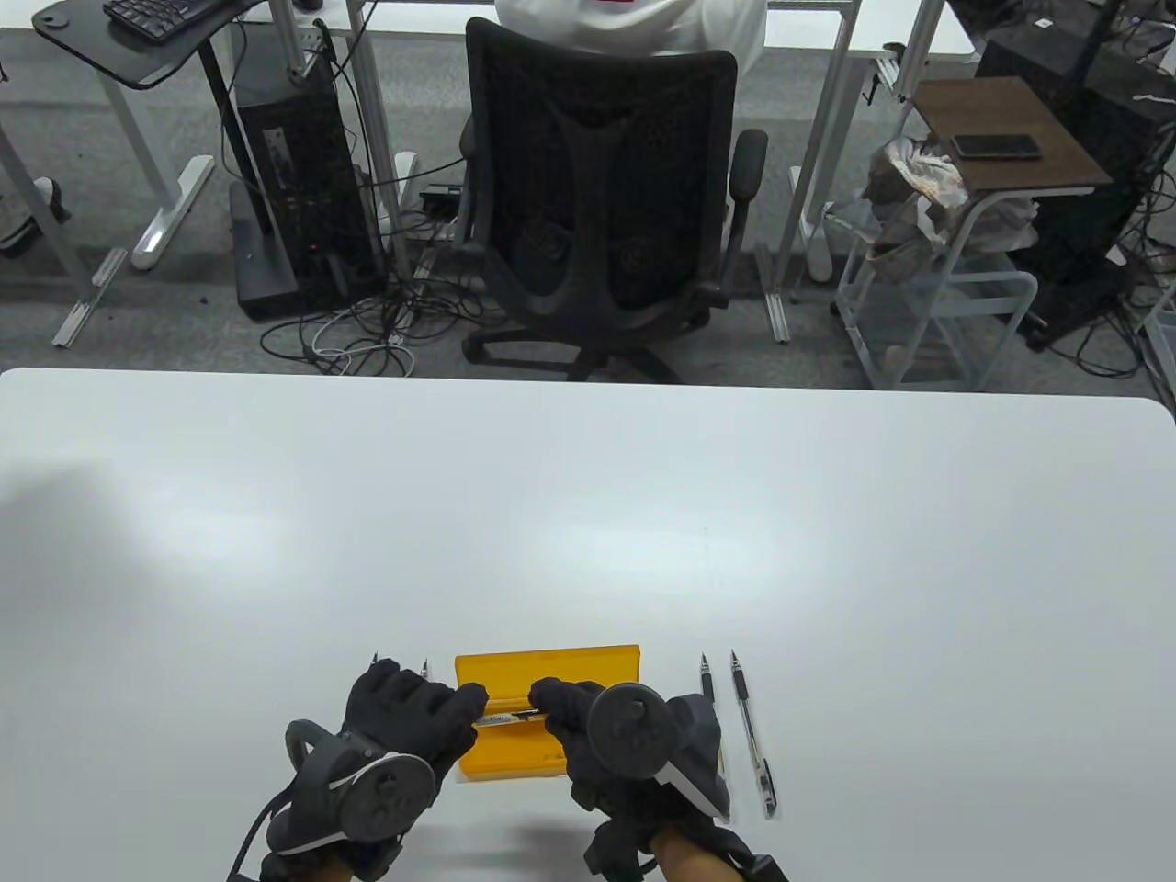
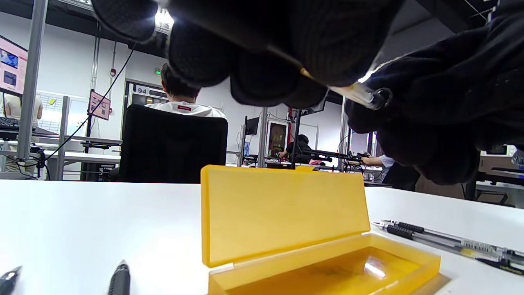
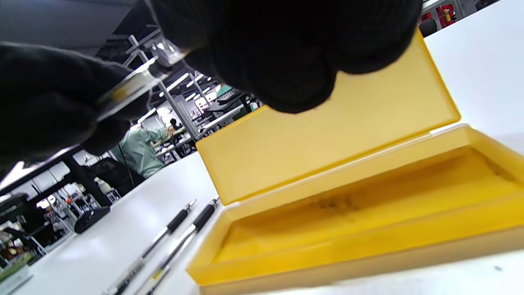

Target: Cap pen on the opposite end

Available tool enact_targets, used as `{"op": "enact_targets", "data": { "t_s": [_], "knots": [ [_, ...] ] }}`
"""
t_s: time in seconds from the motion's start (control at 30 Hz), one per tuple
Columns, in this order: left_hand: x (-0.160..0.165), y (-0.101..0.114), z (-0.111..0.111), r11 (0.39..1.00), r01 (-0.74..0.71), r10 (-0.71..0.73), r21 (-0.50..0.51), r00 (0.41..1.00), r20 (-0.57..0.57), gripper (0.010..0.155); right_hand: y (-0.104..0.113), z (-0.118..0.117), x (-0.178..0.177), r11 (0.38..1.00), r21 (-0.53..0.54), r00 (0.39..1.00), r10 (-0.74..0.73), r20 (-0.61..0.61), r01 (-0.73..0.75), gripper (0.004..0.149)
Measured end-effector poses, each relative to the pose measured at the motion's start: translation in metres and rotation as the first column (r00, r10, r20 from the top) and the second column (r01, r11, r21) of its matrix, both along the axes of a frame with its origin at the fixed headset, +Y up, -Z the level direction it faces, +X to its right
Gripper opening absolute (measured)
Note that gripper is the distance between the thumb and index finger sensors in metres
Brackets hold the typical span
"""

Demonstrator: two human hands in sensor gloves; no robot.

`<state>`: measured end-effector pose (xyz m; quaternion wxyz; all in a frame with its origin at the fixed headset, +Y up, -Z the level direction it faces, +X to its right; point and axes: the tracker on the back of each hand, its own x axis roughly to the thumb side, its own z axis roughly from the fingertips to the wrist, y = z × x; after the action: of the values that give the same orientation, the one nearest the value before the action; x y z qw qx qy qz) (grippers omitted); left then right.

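While both hands hold it off the table, the pen (image 1: 503, 718) lies level between them, its long axis running from the left hand (image 1: 418, 726) across to the right hand (image 1: 574, 726), directly above the open yellow pencil case (image 1: 551, 663). The left hand's fingers are clenched around the clear barrel; in the left wrist view the barrel (image 2: 352, 91) leaves that fist pointing toward the right hand, and a small ring shows at its end. The right hand's fingertips (image 1: 548, 695) close on that end. I cannot tell whether they pinch the cap or the barrel itself, nor whether the cap is seated. My reading is that the move ahead depends on keeping cap and barrel on one line: the right hand is the nearer one to the working end, so it would slide along the axis while the left steadies.

Just beyond the left hand's knuckles two more pen tips (image 1: 375, 659) poke out. Beside the right hand, on its outer side, two capped pens (image 1: 753, 735) lie side by side on the white table (image 1: 588, 514), pointing away from the person.
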<state>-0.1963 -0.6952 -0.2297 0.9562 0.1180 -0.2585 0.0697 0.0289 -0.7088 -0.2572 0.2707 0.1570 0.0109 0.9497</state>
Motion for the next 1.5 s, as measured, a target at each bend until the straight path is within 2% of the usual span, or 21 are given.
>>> {"op": "enact_targets", "data": {
  "t_s": [0.13,0.23,0.27,0.37,0.57,0.77,0.93,1.17,1.5],
  "knots": [
    [0.003,-0.002,0.000,1.000,0.015,-0.015,0.001,1.000,-0.002,0.048,-0.001,0.001,-0.004,0.996,0.024,0.997,0.082,0.009,-0.082,0.046],
    [0.007,-0.003,0.001,1.000,-0.019,0.019,-0.022,1.000,0.022,0.047,-0.001,0.000,-0.004,1.000,-0.010,0.999,0.027,-0.032,-0.027,0.045],
    [0.007,-0.003,0.001,1.000,-0.013,0.014,-0.020,1.000,0.017,0.047,-0.002,0.001,-0.004,0.999,-0.011,0.999,0.045,-0.009,-0.046,0.045],
    [0.011,-0.005,0.001,1.000,0.014,-0.013,-0.019,0.999,0.030,0.047,-0.002,0.001,-0.006,0.997,-0.018,0.997,0.068,-0.045,-0.069,0.046],
    [0.013,-0.003,0.003,0.999,0.035,-0.035,0.015,0.999,0.038,0.046,-0.002,0.006,-0.013,0.991,0.060,0.989,0.121,-0.084,-0.116,0.047],
    [0.014,0.003,0.005,0.999,0.004,-0.006,0.041,0.999,0.045,0.045,0.003,0.008,-0.012,0.993,0.096,0.995,0.071,-0.076,-0.064,0.047],
    [0.012,0.004,0.007,0.998,0.018,-0.021,0.062,0.998,0.051,0.045,0.002,0.008,-0.014,0.994,0.068,0.991,0.096,-0.094,-0.090,0.047],
    [0.014,0.001,0.006,0.998,0.020,-0.023,0.055,0.998,0.059,0.046,-0.008,0.005,-0.017,0.982,-0.029,0.976,0.183,-0.116,-0.188,0.048],
    [0.017,-0.002,0.006,0.999,-0.052,0.052,0.002,0.994,0.099,0.048,0.001,0.006,-0.016,0.980,-0.010,0.969,0.194,-0.151,-0.198,0.046]
  ]
}}
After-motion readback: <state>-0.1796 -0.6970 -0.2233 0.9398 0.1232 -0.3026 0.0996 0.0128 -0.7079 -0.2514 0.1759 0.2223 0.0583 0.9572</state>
